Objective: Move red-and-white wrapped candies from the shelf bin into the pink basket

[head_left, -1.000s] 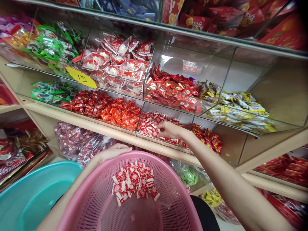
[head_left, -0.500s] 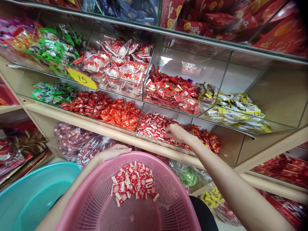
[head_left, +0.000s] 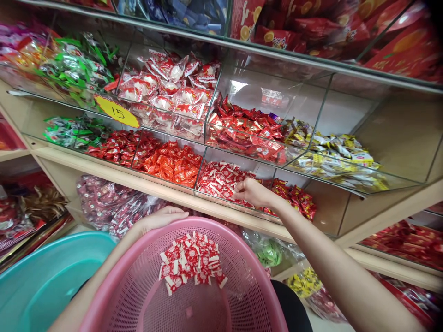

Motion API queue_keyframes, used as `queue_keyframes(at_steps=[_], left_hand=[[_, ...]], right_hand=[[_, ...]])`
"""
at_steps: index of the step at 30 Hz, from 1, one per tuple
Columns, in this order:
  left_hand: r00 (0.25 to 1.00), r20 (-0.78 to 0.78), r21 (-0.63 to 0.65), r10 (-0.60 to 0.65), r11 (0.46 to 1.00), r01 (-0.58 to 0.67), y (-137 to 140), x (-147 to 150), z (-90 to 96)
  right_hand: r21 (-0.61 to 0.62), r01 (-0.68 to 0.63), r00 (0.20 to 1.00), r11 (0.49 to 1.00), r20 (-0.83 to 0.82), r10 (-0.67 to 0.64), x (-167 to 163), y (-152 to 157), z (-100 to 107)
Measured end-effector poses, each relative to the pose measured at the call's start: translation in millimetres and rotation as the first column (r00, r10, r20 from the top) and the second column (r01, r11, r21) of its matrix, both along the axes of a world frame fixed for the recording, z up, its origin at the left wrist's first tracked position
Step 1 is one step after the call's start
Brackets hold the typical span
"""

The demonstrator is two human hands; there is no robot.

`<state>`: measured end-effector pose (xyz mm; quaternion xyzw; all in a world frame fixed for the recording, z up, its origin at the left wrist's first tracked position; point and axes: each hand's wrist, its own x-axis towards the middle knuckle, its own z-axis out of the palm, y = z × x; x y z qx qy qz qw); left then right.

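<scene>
A pink perforated plastic basket [head_left: 256, 276] tilts in front of me, a heap of red-and-white wrapped candies [head_left: 194, 258] lying against its far side. My left hand [head_left: 166, 217] grips the basket's far-left rim, the forearm running along its outer side. In the lower shelf row, my right hand [head_left: 249, 191] reaches into a clear compartment of matching red-and-white candies [head_left: 219, 180]. Its thumb and fingers are bent together in a pinch on candies at the right of that pile. What lies between the fingertips is mostly hidden.
Clear dividers separate orange-red candies [head_left: 173, 161] on the left and dark red ones [head_left: 294, 198] on the right. Above hangs a yellow "15" tag [head_left: 116, 110]. A teal tub [head_left: 51, 272] stands at lower left. Bagged candies [head_left: 107, 203] fill the space under the shelf.
My right hand has shifted slightly left and its fingers reach lower into the candies. My left hand and the basket have stayed almost where they were.
</scene>
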<state>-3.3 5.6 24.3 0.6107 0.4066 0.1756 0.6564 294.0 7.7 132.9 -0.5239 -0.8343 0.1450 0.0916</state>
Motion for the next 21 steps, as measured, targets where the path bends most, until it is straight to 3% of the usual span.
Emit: queue_keyframes(at_steps=[3, 6, 9, 12, 15, 21], left_hand=[[1.000, 0.003, 0.008, 0.004, 1.000, -0.004, 0, 0, -0.1], [1.000, 0.027, -0.007, -0.002, 1.000, 0.002, -1, 0, -0.7], [0.999, 0.033, -0.015, 0.001, 1.000, 0.000, -1, 1, -0.2], [0.999, 0.042, -0.001, -0.002, 1.000, 0.002, -2, 1, 1.4], [0.999, 0.039, 0.001, -0.002, 1.000, 0.002, -2, 1, 2.2], [0.999, 0.034, -0.006, -0.004, 1.000, 0.004, 0, 0, -1.2]], right_hand=[[0.042, 0.016, 1.000, 0.999, -0.014, -0.016, 0, -3, 4], [0.164, 0.115, 0.983, 0.980, 0.122, -0.136, 3, -8, 10], [0.314, 0.236, 0.883, 0.920, 0.327, -0.338, 3, -15, 14], [0.383, 0.305, 0.786, 0.872, 0.417, -0.457, -4, -22, 12], [0.343, 0.302, 0.769, 0.890, 0.464, -0.440, -15, -27, 5], [0.224, 0.225, 0.812, 0.948, 0.495, -0.310, -19, -22, -3]])
